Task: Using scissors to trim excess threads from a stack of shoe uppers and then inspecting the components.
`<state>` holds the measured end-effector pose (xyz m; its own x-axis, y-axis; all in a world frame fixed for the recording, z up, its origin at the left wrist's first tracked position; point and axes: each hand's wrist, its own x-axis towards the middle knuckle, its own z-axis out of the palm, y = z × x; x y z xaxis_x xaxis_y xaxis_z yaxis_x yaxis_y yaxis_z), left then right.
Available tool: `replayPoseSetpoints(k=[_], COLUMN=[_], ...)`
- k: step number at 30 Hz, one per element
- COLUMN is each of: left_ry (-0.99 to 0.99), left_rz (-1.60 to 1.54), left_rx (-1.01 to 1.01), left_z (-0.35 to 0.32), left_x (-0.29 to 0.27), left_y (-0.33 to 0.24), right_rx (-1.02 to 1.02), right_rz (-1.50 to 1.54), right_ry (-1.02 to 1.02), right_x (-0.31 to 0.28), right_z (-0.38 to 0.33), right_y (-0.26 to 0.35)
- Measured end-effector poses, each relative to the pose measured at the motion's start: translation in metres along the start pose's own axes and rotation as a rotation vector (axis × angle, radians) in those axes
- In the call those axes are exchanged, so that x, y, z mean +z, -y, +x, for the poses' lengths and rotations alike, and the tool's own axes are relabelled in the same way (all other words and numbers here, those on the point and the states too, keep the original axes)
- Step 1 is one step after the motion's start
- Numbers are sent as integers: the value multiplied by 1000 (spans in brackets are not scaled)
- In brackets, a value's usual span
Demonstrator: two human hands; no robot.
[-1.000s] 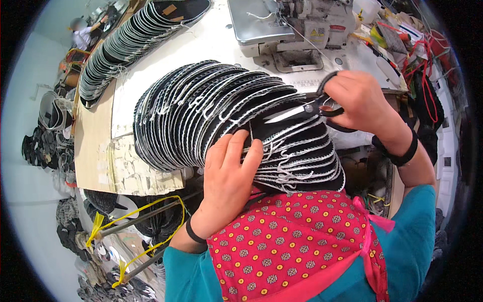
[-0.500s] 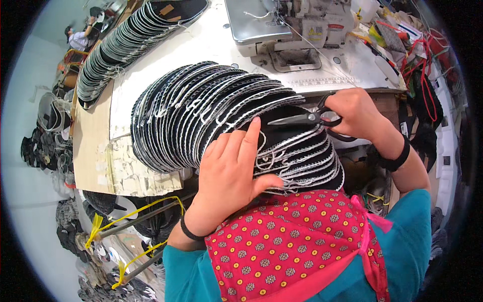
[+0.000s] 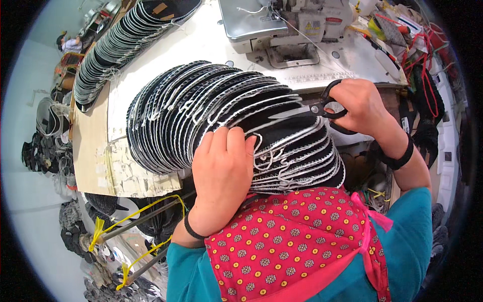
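The left hand (image 3: 221, 173) lies palm down on the near end of a long fanned stack of black pieces (image 3: 216, 118), each edged with white stitching. Its fingers are together and curled over the top pieces, pressing on them rather than gripping; the fingertips (image 3: 236, 136) sit just beside a loop of loose white thread (image 3: 264, 151). A dark band circles that wrist.

The right hand (image 3: 359, 105) is closed around the black handles of a pair of scissors (image 3: 314, 107), thumb and fingers through the loops. The blades point left, toward the other hand, and rest over the topmost piece of the stack; how far apart they stand is hard to tell from here. A black wristband sits on this forearm too.

The stack leans over the near edge of the white surface (image 3: 201, 45) and hangs down against the person's red patterned apron (image 3: 292, 241), worn over a teal top. Behind the stack, toward the far edge of the surface, stands a grey sewing machine (image 3: 282, 22) with its flat metal plate. Along the far left corner lies a second, longer row of the same black pieces (image 3: 121, 43), laid overlapping. A sheet of cardboard (image 3: 90, 141) covers the left edge of the surface. Below it, metal rods tied with yellow strips (image 3: 136, 219) slant over more dark pieces piled on the floor. At the right edge, red cords (image 3: 427, 65) and small tools lie in a clutter.
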<state>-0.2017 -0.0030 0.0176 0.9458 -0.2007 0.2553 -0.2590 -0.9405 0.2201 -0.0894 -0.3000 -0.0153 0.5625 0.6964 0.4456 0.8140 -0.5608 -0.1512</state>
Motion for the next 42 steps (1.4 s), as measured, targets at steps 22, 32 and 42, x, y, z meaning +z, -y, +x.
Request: replayPoseSetpoints(k=[22,32,42], left_ry=[-255,-185,-109], left_rz=[-111,-8,61], left_rx=[136,228,71], left_z=[-18,-26,-22], left_x=[9,6,-1], left_y=[9,16,5], right_rx=[-22,-132,-57], right_rz=[1,-40,-147], right_ry=[24,-18,36], right_x=[10,1,3], right_z=[-1,25,40], right_y=[20,15,24])
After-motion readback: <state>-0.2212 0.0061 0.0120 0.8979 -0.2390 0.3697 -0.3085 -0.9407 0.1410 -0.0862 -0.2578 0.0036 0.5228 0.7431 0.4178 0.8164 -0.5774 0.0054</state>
